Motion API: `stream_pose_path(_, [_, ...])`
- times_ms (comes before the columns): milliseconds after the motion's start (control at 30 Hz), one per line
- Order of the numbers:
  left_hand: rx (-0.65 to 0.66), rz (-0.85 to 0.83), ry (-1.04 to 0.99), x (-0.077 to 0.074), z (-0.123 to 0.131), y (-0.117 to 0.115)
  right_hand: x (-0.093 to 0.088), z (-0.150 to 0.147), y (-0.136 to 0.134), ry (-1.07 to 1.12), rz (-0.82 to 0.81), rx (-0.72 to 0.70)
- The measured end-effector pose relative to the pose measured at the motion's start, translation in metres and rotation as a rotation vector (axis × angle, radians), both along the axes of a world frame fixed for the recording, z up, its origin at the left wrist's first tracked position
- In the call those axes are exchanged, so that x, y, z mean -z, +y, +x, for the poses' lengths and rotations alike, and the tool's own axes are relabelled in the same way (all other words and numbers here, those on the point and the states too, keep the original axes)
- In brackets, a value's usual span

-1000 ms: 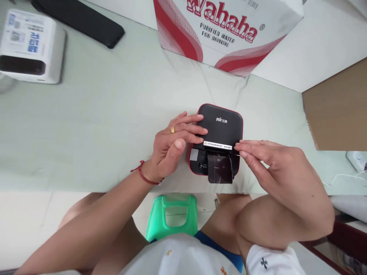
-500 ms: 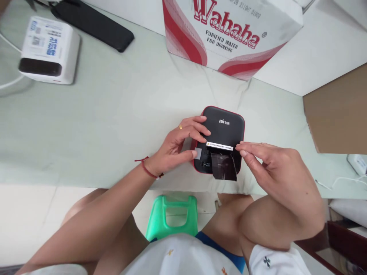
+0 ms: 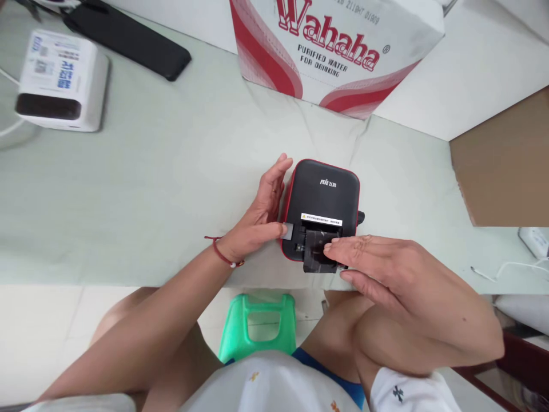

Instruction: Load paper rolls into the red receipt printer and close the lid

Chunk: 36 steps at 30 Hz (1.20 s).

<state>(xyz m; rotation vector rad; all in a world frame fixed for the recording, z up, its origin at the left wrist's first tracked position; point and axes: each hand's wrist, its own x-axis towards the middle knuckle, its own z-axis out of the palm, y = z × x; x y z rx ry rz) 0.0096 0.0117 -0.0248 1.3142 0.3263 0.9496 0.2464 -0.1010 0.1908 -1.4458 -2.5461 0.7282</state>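
The left hand (image 3: 256,222), loosely spread, touches a matte, rounded black device (image 3: 328,197); the right hand (image 3: 386,266), thumb parted, rests on glossy film (image 3: 316,260).

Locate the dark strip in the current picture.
In the head view, the dark strip is just right of centre, sticking out of the black device below its white label, with the right hand over its right side.

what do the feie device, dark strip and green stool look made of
FEIE device: probably matte plastic, with an even black, softly rounded top. Dark strip: perhaps plastic film, thin and glossy with pale highlights. Green stool: likely smooth moulded plastic, one colour, rounded edges.
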Motion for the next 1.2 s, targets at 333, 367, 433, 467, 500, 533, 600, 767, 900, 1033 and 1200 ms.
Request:
stream_pose_path(333, [0.035, -0.097, -0.105, 0.008, 0.01, -0.008, 0.033, -0.002, 0.033, 0.041, -0.004, 0.33])
stream_pose_path(367, [0.037, -0.111, -0.117, 0.008, 0.011, -0.009, 0.041, -0.007, 0.042, -0.007, 0.0, 0.416])
stream_pose_path(433, [0.042, -0.146, -0.128, 0.006, 0.012, -0.01, 0.054, -0.018, 0.059, -0.193, -0.015, 0.521])
stream_pose_path(467, [0.042, -0.158, -0.124, 0.005, 0.012, -0.011, 0.058, -0.024, 0.066, -0.301, -0.033, 0.532])
stream_pose_path(500, [0.04, -0.162, -0.113, 0.004, 0.011, -0.011, 0.06, -0.03, 0.072, -0.402, -0.056, 0.521])
stream_pose_path(533, [0.034, -0.16, -0.1, 0.003, 0.01, -0.011, 0.061, -0.036, 0.076, -0.485, -0.075, 0.496])
stream_pose_path(600, [0.032, -0.154, -0.08, 0.001, 0.009, -0.011, 0.061, -0.044, 0.08, -0.592, -0.097, 0.447])
stream_pose_path(767, [0.039, -0.177, -0.074, -0.002, 0.007, -0.011, 0.06, -0.042, 0.078, -0.595, -0.105, 0.447])
stream_pose_path(900, [0.04, -0.199, -0.103, -0.003, 0.009, -0.012, 0.048, -0.019, 0.062, -0.233, -0.086, 0.435])
stream_pose_path(1033, [0.044, -0.218, -0.138, -0.003, 0.011, -0.013, 0.021, 0.017, 0.033, 0.096, -0.054, 0.406])
stream_pose_path(1200, [0.027, -0.245, -0.144, -0.006, 0.012, -0.013, 0.02, 0.066, 0.011, -0.04, -0.164, 0.607])
